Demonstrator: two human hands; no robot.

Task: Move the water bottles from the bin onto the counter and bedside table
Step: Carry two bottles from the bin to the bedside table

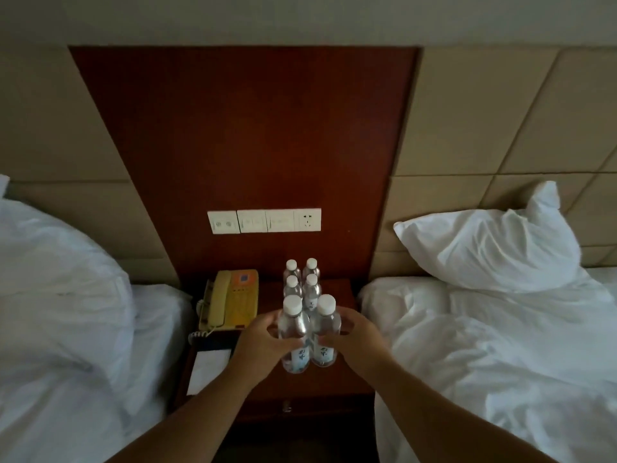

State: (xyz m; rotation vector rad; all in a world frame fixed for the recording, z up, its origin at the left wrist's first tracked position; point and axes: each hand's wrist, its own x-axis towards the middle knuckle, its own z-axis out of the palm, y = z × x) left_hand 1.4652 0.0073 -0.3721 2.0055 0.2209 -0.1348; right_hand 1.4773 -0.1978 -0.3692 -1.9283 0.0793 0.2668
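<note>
Several clear water bottles with white caps stand in two rows on the dark wooden bedside table (337, 379). My left hand (263, 339) grips the front left bottle (293, 329), and my right hand (354, 339) grips the front right bottle (325, 324). Both front bottles are upright and side by side, close to the table top; I cannot tell whether they touch it. Behind them stand the other bottles (302, 282), against the back of the table. No bin is in view.
A yellow telephone (230, 299) sits on the table's left half, with a notepad (208, 370) in front of it. White beds flank the table: a duvet (66, 295) on the left, a pillow (490, 248) on the right. A switch and socket panel (263, 220) is on the wooden wall board.
</note>
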